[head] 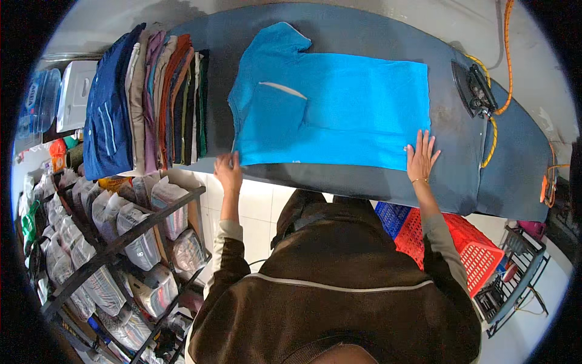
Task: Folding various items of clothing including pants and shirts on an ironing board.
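Note:
A bright blue short-sleeved garment (354,100) lies folded lengthwise on the grey cloth-covered ironing table (345,175), its sleeve at the upper left and its hem at the right. My left hand (228,172) is at the garment's lower left corner, fingers bent; whether they pinch the cloth is not clear. Flat on the lower right corner by the hem rests my right hand (421,156), fingers spread, a thin bracelet on the wrist. A light-coloured opening or trim shows on the garment's left part.
An iron (475,88) with a yellow cord stands at the table's right. Folded clothes (168,100) form a row at the left, beside a white container (76,95). Below left, a black metal rack (122,245) holds bagged clothes. Red plastic baskets (482,261) are under the table's right side.

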A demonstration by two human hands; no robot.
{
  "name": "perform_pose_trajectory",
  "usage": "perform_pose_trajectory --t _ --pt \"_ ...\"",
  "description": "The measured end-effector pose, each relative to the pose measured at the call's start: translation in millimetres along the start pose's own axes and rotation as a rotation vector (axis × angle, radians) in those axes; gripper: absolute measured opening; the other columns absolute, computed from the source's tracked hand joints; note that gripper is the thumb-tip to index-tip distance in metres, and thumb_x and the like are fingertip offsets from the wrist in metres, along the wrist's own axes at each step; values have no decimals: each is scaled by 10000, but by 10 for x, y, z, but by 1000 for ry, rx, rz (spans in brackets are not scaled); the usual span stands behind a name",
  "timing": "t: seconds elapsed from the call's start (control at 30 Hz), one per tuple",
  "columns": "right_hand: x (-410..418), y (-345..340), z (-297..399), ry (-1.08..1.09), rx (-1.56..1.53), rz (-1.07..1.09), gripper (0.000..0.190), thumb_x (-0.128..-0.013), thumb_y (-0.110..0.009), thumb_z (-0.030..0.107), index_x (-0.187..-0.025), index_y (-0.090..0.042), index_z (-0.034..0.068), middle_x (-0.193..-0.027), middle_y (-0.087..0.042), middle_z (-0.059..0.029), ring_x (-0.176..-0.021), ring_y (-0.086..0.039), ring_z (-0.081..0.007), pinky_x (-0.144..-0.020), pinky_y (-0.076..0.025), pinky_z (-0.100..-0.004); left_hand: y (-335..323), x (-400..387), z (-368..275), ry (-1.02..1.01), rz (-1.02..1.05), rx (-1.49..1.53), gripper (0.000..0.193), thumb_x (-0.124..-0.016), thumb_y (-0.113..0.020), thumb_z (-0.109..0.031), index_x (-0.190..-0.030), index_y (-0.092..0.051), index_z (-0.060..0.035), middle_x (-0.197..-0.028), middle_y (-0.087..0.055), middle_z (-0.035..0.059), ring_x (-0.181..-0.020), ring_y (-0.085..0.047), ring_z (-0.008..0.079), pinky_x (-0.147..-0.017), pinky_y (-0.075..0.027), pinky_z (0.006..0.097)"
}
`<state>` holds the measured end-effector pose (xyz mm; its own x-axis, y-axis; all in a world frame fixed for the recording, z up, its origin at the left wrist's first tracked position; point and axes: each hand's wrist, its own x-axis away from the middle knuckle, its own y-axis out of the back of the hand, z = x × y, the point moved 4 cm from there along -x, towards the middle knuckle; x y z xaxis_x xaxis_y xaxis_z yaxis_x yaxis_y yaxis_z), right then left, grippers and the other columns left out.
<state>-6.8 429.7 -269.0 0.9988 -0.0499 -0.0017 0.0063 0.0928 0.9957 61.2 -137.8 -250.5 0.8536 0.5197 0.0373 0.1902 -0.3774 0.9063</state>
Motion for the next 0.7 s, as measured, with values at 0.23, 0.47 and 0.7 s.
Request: perform_pose_trajectory --t 0.23,0.47,0.7 --pt "58 23 133 81 35 -102 580 -958 -386 390 -1460 -220 151 -1526 -168 -73 -1406 -93 -333 -1079 -36 -604 -74 251 -335 -350 -148 38 320 -901 -516 -316 -1183 -568 -173 -1317 -471 59 -1215 -413 333 -984 -270 551" --pt "-2 77 461 55 186 114 493 -931 -473 317 -1384 -385 142 -1489 -261 -109 -1375 -206 -316 -1086 -144 -534 -124 50 -408 -436 30 -430 464 -949 -412 -266 -1394 -367 -144 -1494 -266 52 -1383 -205 312 -1051 -91 642" --pt "-417 -335 2206 -346 -1210 491 331 -778 -708 221 -1030 -624 23 -865 -665 -110 -726 -641 -194 -631 -498 -324 -270 -20 -618 -509 129 -289 502 -928 -465 -304 -1386 -372 -121 -1498 -252 59 -1390 -196 259 -1074 -144 595"
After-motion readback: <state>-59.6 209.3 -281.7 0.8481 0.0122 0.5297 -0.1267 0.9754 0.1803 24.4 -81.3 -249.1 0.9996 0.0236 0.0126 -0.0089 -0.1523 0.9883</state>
